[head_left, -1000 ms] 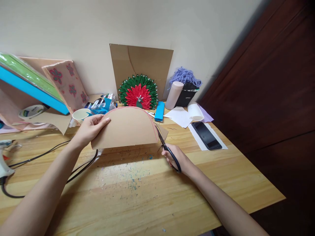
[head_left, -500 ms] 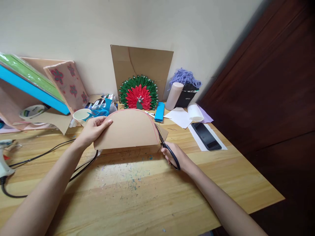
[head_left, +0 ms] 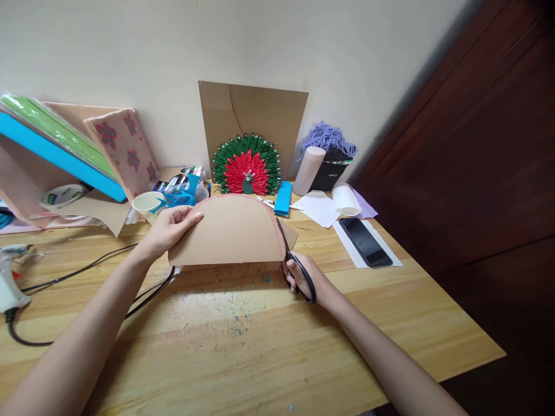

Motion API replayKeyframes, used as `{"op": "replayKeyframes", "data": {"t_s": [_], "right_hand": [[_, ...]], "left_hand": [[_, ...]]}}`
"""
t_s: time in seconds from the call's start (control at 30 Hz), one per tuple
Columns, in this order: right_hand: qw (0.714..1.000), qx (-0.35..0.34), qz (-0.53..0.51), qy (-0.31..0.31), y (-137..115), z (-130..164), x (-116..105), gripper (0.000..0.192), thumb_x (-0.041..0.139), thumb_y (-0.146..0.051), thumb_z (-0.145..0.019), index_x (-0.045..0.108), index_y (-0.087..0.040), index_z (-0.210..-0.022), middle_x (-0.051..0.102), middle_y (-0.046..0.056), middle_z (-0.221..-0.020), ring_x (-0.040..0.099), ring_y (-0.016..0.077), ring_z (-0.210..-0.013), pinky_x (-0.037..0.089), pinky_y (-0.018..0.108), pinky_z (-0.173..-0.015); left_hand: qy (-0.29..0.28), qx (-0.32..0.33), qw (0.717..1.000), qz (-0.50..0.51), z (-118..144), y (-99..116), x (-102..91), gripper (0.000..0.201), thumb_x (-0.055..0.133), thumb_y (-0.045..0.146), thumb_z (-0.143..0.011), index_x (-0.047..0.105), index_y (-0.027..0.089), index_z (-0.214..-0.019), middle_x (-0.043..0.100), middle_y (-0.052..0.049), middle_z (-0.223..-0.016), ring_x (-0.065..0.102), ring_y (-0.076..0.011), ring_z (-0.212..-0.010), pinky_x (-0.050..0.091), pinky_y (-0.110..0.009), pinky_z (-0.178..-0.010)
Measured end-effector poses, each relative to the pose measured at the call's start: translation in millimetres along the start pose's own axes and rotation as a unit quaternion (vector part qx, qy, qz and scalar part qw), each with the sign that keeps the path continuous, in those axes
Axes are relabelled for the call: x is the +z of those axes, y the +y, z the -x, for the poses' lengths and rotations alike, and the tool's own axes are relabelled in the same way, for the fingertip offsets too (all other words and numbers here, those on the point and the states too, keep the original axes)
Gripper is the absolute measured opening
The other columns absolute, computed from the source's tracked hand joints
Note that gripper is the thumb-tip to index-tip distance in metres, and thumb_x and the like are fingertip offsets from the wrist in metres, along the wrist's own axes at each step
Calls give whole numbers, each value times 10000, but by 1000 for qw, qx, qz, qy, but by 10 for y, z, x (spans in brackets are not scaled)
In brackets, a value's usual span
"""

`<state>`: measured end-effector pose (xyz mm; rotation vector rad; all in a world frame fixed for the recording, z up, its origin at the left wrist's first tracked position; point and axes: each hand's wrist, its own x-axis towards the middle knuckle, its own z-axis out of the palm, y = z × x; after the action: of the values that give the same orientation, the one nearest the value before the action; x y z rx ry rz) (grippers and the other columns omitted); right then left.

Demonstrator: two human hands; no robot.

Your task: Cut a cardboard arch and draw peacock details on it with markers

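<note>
A half-round piece of brown cardboard [head_left: 229, 234] with a red line along its curved edge is held up above the wooden table. My left hand [head_left: 176, 227] grips its left side, thumb on the front face and fingers behind. In my right hand [head_left: 306, 277] is a pair of black-handled scissors [head_left: 309, 284], fingers through the loops. The blades point up along the right end of the curve, touching the cardboard edge. A small pointed offcut shows behind the blades. Part of the lower blade is hidden.
Behind stand a green and red peacock craft [head_left: 247, 167] and a cardboard sheet [head_left: 264, 115]. A phone [head_left: 365, 242] lies on paper at right. To the left are a paper cup [head_left: 148, 202], a glue gun [head_left: 13, 286] and its black cable [head_left: 82, 271].
The scissors handles have swung slightly closer to the cardboard's lower right corner. The whole view has shifted a little; my left hand keeps the same hold.
</note>
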<state>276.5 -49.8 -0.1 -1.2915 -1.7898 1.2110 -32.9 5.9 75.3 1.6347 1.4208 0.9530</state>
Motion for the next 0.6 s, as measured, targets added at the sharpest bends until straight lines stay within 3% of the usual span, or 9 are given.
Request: {"op": "replayKeyframes", "data": {"t_s": [0.13,0.3,0.47,0.6], "right_hand": [[999,20,28,26,-53,-2,3,608,316,-798,-715,418,-201,-665,405,-55,-425,428,98,-326,330,207,-347],[998,12,54,-25,-104,17,-25,572,442,-772,-684,414,-202,-635,420,-55,-385,440,105,-317,293,201,-340],[998,16,-54,6,-94,-3,-42,656,258,-838,-679,413,-203,-624,404,-54,-403,440,103,-326,333,209,-354],[993,21,-106,46,-162,-36,-99,544,405,-702,-767,422,-194,-572,449,-35,-436,477,102,-403,397,219,-442]], "left_hand": [[1,1,1000,-2,12,33,32,393,598,550,-704,496,173,-667,468,33,-577,422,-96,-503,307,-181,-416],[-48,-5,999,0,27,99,72,380,606,535,-697,492,179,-634,473,40,-560,422,-94,-482,307,-188,-415],[-35,-5,999,3,35,110,71,377,605,548,-697,541,177,-671,517,36,-580,450,-105,-506,321,-191,-433],[-38,-8,999,22,21,49,113,398,600,557,-704,603,168,-786,603,3,-671,524,-138,-576,385,-207,-475]]}}
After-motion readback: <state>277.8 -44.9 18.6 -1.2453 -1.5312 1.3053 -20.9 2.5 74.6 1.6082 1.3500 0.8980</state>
